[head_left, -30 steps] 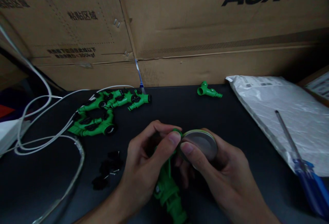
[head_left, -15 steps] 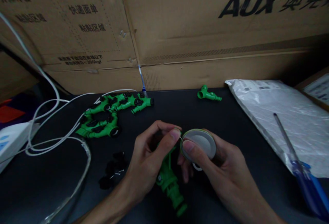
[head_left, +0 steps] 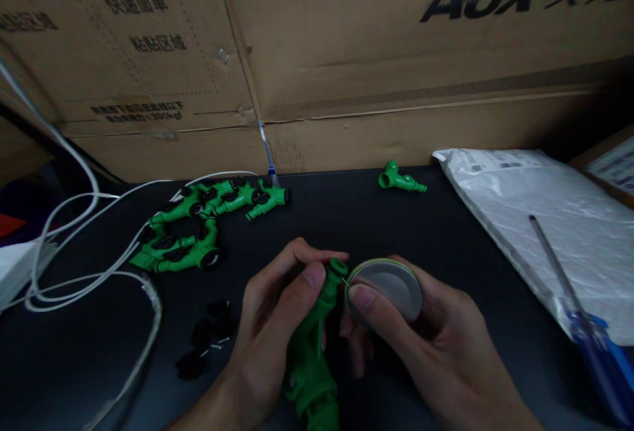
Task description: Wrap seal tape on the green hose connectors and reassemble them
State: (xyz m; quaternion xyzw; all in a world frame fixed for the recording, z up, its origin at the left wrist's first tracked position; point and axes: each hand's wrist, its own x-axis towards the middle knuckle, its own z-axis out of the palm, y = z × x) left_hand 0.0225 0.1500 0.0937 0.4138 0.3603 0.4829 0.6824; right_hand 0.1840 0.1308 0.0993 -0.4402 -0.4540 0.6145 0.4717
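Observation:
My left hand (head_left: 277, 319) is closed around a green plastic Y-shaped hose fitting (head_left: 312, 358), whose narrow round end points up and away from me. My right hand (head_left: 421, 325) grips a round, shallow lid-like disc (head_left: 389, 289) with a grey face and a yellow-green rim, the thumb pressed on its near left edge. Between that thumb and the fitting's upper end shows a short, thin light sliver; what it is I cannot make out. The disc sits just right of the fitting's end. The fitting's lower end runs out of view at the bottom.
Several green fittings with black parts (head_left: 211, 210) lie at the back left among white cables (head_left: 99, 279). Small black parts with metal pins (head_left: 208, 335) are near my left wrist. Another fitting (head_left: 399, 180), a screwdriver (head_left: 589, 345) and a white mailer (head_left: 535, 220) lie rightward. A cardboard box (head_left: 321, 41) stands behind.
My left fingers have drawn back from the fitting's upper end, which now shows. The fitting stands more upright in view, and the disc has shifted slightly down and right. The view has shifted a little.

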